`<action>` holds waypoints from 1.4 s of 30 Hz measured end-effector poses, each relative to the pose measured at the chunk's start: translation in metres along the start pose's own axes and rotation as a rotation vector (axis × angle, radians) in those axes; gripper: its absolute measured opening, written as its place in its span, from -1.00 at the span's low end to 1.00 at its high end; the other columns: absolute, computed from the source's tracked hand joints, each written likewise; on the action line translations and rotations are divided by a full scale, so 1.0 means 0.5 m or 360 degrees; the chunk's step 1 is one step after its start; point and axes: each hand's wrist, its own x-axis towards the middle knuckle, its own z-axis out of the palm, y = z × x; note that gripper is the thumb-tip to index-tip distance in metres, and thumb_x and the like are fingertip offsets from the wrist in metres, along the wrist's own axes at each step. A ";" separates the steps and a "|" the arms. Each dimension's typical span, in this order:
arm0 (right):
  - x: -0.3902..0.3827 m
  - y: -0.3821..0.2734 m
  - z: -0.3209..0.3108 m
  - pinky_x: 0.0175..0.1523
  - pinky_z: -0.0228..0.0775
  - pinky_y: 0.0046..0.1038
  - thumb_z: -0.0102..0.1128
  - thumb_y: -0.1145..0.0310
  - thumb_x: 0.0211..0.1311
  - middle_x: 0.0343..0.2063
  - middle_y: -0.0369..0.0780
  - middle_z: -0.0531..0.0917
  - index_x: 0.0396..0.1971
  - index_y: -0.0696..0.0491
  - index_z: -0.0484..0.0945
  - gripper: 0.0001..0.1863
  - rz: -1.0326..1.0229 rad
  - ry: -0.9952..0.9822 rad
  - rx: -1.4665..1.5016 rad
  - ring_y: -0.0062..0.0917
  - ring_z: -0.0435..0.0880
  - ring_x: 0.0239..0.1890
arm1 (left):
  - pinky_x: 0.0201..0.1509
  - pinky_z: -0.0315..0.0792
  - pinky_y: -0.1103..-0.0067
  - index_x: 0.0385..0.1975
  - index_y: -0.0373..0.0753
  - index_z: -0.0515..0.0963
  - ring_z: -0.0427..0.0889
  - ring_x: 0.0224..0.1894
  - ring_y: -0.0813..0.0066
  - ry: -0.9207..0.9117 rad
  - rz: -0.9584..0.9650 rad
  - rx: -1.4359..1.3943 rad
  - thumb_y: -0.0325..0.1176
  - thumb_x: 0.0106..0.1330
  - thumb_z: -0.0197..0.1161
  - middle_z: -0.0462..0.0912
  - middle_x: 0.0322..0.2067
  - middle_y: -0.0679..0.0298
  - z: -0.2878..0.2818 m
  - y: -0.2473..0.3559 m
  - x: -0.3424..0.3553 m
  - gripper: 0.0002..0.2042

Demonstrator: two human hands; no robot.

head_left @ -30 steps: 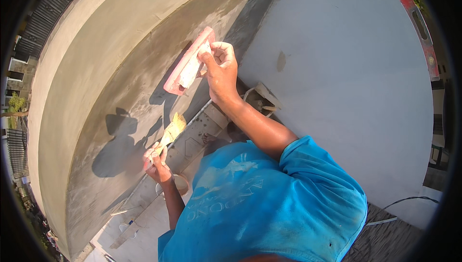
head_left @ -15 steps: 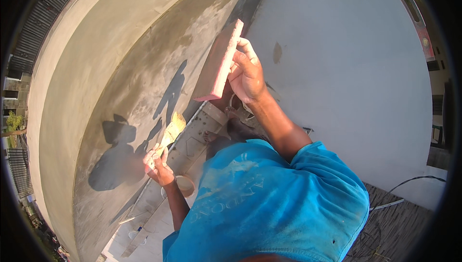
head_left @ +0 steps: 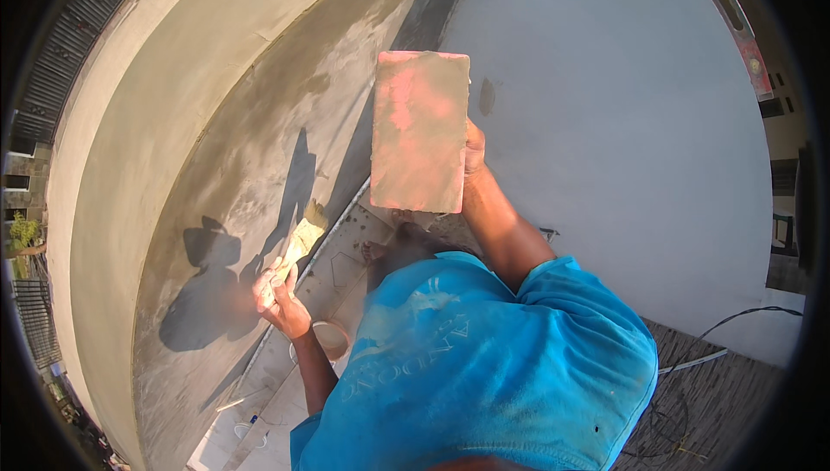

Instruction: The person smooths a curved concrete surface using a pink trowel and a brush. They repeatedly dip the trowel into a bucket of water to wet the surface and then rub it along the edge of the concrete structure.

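Observation:
In my right hand (head_left: 474, 149) is a pink rectangular plastering float (head_left: 421, 132), smeared with grey-brown mortar. Its broad face is turned up toward me and hides most of my fingers; only part of the hand shows at its right edge. My left hand (head_left: 282, 305), lower and to the left, is closed around the handle of a brush (head_left: 303, 239) with pale, mortar-caked bristles pointing up and away. Both tools are held in the air, apart from each other. Beyond the brush stands a curved plastered wall (head_left: 259, 151) with damp, patchy areas.
A bucket (head_left: 332, 339) sits below my left forearm on a tiled ledge (head_left: 333, 276). To the right spreads a smooth grey surface (head_left: 622, 125), with a red spirit level (head_left: 733, 17) at its far edge. A black cable (head_left: 748, 311) lies at the lower right.
My right hand has turned the float from edge-on to broad face toward me, moving it slightly lower. My left hand with the brush has shifted a little left and down.

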 end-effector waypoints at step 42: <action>0.247 0.132 0.189 -0.66 0.53 -0.52 0.20 0.50 0.34 -0.31 -0.15 0.52 0.08 0.15 0.24 -0.59 -0.1093 0.0731 -0.0701 -0.60 0.57 -0.60 | 0.08 0.65 0.34 -0.08 -0.35 0.53 0.64 0.07 0.14 -0.0272 0.0411 0.0978 -0.47 0.41 0.24 0.64 -0.02 -0.02 -0.173 0.073 -0.072 -0.83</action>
